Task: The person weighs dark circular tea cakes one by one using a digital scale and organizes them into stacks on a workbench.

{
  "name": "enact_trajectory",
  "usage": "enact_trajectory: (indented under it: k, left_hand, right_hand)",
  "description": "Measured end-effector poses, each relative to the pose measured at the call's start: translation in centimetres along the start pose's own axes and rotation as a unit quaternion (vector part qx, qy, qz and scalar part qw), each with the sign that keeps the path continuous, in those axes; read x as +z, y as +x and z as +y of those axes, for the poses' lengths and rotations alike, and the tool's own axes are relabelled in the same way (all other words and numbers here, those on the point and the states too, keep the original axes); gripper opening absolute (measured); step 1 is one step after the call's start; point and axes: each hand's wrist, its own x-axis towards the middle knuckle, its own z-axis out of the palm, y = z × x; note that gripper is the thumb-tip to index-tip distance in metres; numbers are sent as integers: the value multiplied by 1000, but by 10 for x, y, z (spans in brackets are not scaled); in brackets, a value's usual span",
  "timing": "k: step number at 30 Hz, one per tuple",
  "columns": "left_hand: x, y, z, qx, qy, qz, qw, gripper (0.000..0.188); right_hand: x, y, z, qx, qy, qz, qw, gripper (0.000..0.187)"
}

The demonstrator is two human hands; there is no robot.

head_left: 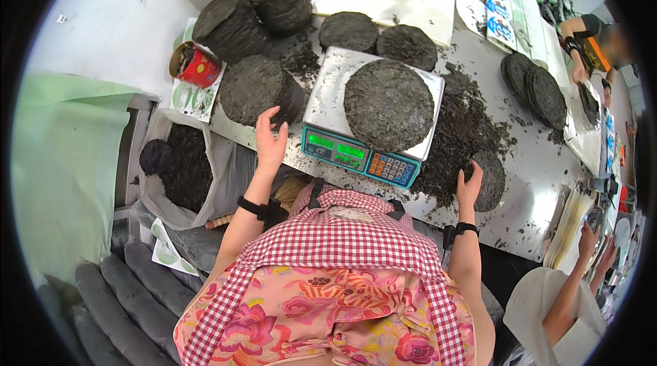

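My left hand (272,144) is raised with fingers spread, at the front right side of a thick stack of dark round pressed cakes (253,89). Whether it touches the stack I cannot tell. Beside a single dark cake (490,181) on the right, my right hand (469,187) rests at its left edge, thumb and fingers apart. Between my hands stands a digital scale (359,155) with a steel top and lit green displays. One large flaky dark cake (389,105) lies on the pan, apart from both hands.
Loose dark flakes (455,130) cover the steel table (530,212) right of the scale. More stacked cakes (280,0) stand behind, near a red tin (198,66). An open sack (185,167) sits at left. Co-workers' hands (580,68) (588,239) show at right.
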Motion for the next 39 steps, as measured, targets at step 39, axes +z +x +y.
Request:
enact_trajectory:
  k: [39]
  left_hand:
    - [235, 77, 61, -226, -384, -149, 883, 58]
  right_hand:
    - [40, 102, -199, 98, 313, 23, 944, 68]
